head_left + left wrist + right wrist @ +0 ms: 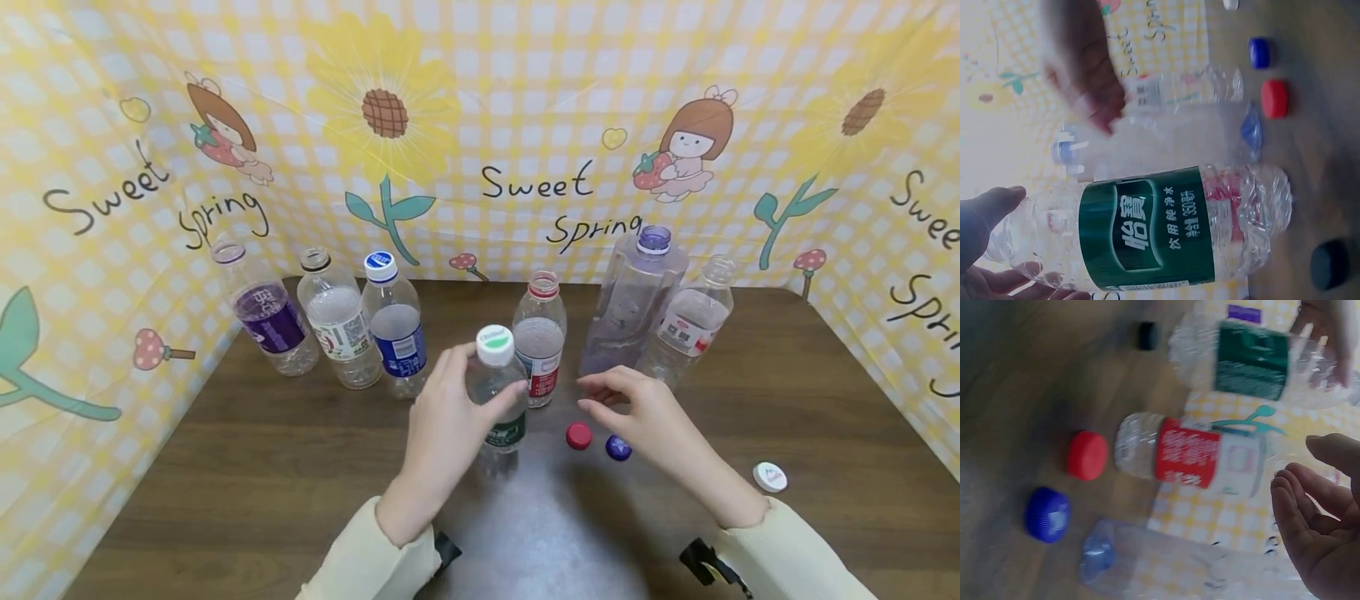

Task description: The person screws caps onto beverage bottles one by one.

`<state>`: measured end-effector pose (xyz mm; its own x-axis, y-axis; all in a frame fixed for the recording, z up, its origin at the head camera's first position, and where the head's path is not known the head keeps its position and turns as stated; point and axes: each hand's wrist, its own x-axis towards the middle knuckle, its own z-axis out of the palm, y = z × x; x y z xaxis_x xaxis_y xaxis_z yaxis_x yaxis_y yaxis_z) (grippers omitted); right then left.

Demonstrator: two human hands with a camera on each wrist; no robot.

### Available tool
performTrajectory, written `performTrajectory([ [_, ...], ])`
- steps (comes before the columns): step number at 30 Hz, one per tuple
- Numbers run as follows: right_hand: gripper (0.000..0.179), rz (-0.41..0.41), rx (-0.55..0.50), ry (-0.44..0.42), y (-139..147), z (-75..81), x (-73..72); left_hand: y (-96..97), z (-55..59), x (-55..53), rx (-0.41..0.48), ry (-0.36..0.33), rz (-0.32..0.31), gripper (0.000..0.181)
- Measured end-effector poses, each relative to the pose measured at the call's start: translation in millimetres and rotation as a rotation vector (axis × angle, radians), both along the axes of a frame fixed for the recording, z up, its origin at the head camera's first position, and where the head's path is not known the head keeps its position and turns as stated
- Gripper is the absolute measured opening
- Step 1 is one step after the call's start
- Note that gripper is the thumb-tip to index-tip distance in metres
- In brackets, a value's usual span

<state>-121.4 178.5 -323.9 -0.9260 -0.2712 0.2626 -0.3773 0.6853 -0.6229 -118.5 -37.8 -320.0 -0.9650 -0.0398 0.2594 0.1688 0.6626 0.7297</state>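
My left hand (450, 408) grips the upper part of a clear plastic water bottle (1147, 231) with a dark green label, thumb on one side and fingers on the other. Its white cap (495, 345) with a green mark is on. Whether its base touches the table I cannot tell. To the right, my right hand (633, 408) hovers with loosely bent fingers and holds nothing. Below it lie a red bottle cap (578, 435) and a blue bottle cap (618, 447). A red-labelled bottle (542, 342) without a cap stands just behind the held bottle.
Uncapped at the left stand a purple-labelled bottle (270, 317) and a white-labelled bottle (339, 321), beside a capped blue-labelled bottle (397, 333). A large purple-tinted bottle (630, 300) and a small bottle (692, 321) stand right. A white cap (770, 477) and dark cap (1329, 264) lie on the table.
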Motion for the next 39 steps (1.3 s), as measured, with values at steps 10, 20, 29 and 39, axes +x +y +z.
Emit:
performTrajectory([
  [10,0.023,-0.03,0.122,-0.082,9,-41.7,-16.2,-15.9,8.1,-34.9,0.013,-0.006,0.065,0.063],
  [20,0.035,0.005,0.289,-0.05,6,-76.6,-19.5,-14.7,-6.6,-58.3,-0.03,-0.056,0.083,0.064],
  [29,0.034,-0.009,0.337,-0.006,2,-85.8,-18.0,-12.6,-17.3,-67.3,-0.033,-0.052,0.081,0.065],
  [39,0.028,-0.033,0.357,-0.03,1,-89.7,-18.1,-10.7,-26.0,-74.2,-0.018,-0.073,0.066,0.064],
])
